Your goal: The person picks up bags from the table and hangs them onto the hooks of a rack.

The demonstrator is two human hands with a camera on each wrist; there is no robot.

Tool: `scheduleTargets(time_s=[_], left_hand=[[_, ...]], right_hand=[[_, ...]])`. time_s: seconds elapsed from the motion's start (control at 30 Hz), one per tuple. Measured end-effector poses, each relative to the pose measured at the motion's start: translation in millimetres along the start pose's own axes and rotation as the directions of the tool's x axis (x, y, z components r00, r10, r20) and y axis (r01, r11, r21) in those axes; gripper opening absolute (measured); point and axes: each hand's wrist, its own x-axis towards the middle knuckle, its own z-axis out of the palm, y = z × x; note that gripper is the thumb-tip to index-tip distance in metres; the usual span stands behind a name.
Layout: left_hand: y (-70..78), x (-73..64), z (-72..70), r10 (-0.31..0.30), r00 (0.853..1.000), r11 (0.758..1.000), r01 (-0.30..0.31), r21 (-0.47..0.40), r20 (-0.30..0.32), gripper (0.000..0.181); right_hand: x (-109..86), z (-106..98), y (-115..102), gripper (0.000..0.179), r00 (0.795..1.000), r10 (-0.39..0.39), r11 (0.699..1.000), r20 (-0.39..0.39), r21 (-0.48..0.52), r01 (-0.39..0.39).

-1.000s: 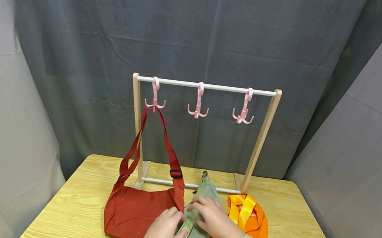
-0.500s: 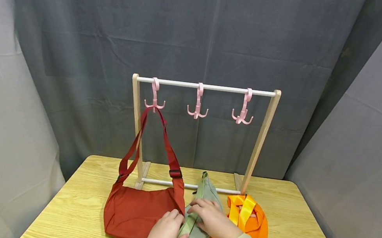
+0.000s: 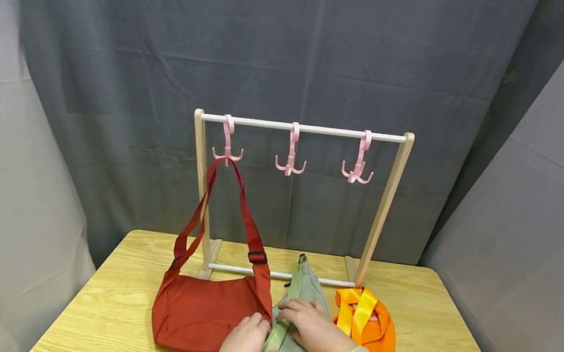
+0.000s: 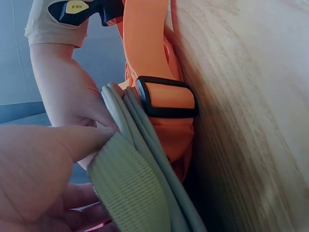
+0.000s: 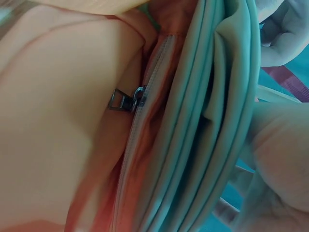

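Observation:
In the head view, a sage-green bag [image 3: 308, 286] lies on the table between a dark red shoulder bag [image 3: 201, 312] and an orange bag [image 3: 383, 335]. My left hand [image 3: 245, 345] pinches the pale green webbing strap [image 3: 276, 333] of the green bag; the left wrist view shows the thumb against that strap [image 4: 133, 188]. Curled over the same strap higher up is my right hand [image 3: 315, 329], its palm by the bag. Part of the right hand's grip is hidden. From the right wrist, layered folds of the green bag [image 5: 236, 72] stand beside the right hand [image 5: 285, 154].
Behind the bags stands a wooden rack with a white top bar [image 3: 267, 124]. Three pink hooks hang from it; the red bag's strap [image 3: 251, 219] loops at the left hook [image 3: 228, 141]. The middle hook [image 3: 292, 151] and right hook [image 3: 359, 159] hold nothing. Grey curtains surround the table [image 3: 450, 346].
The left hand has shifted slightly right along the green bag's strap. The right hand has hardly moved. The red and orange bags stay nearly as they were.

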Motion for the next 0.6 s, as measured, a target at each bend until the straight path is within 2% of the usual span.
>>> scheduleTargets(time_s=[0.3,0.4,0.6], left_hand=[[1.3,-2.5,0.6,-0.011,1.000,1.000,0.011,0.019,0.001,0.039],[1.2,-3.1,0.0,-0.002,1.000,1.000,0.002,0.015,0.000,0.036],[0.0,-2.5,-0.4,-0.002,0.999,1.000,0.003,-0.025,0.035,0.031]], right_hand=[[0.2,1.3,-3.1,0.035,0.999,0.015,1.000,0.032,-0.011,-0.014],[0.5,2.7,-3.9,0.036,1.000,0.002,1.000,0.020,-0.016,-0.002],[0.0,4.8,-4.3,0.036,1.000,-0.027,0.999,-0.012,-0.020,0.027]])
